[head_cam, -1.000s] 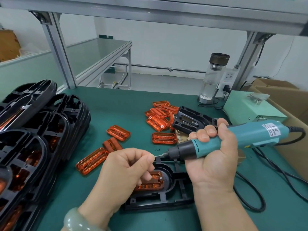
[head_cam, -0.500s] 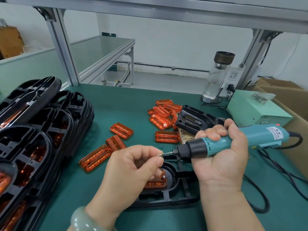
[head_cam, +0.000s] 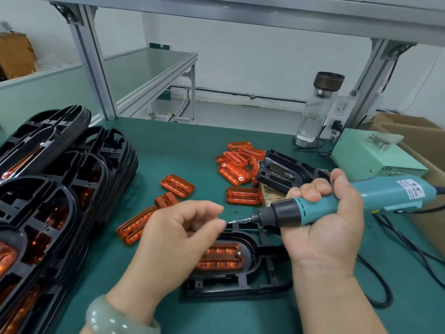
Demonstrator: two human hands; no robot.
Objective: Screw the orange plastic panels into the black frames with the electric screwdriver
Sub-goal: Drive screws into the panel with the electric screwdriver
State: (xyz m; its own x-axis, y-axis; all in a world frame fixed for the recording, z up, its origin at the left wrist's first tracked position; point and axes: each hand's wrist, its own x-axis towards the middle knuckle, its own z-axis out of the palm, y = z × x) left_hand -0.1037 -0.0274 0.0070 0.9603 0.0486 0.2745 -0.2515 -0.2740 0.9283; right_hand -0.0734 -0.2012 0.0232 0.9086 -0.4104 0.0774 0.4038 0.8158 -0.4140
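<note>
While my right hand (head_cam: 322, 227) wraps round the teal electric screwdriver (head_cam: 390, 194), its bit lying level and pointing left, my left hand (head_cam: 173, 239) curls at the bit's tip, thumb and forefinger close together. Whether they pinch a screw I cannot tell. Below both hands a black frame (head_cam: 243, 286) lies flat on the dark green worktop (head_cam: 168, 150) with an orange panel (head_cam: 221, 259) seated in it. Farther back loose orange panels (head_cam: 237, 165) lie scattered, and a stack of black frames (head_cam: 60, 177) leans along the left edge. At the far right stand a clear bottle (head_cam: 317, 109), a pale green box (head_cam: 370, 155) and cardboard cartons (head_cam: 409, 126). Aluminium posts (head_cam: 91, 56) carry a shelf (head_cam: 240, 10) overhead; beyond them are a glass-topped bench (head_cam: 144, 66) and a white wall (head_cam: 240, 56).
</note>
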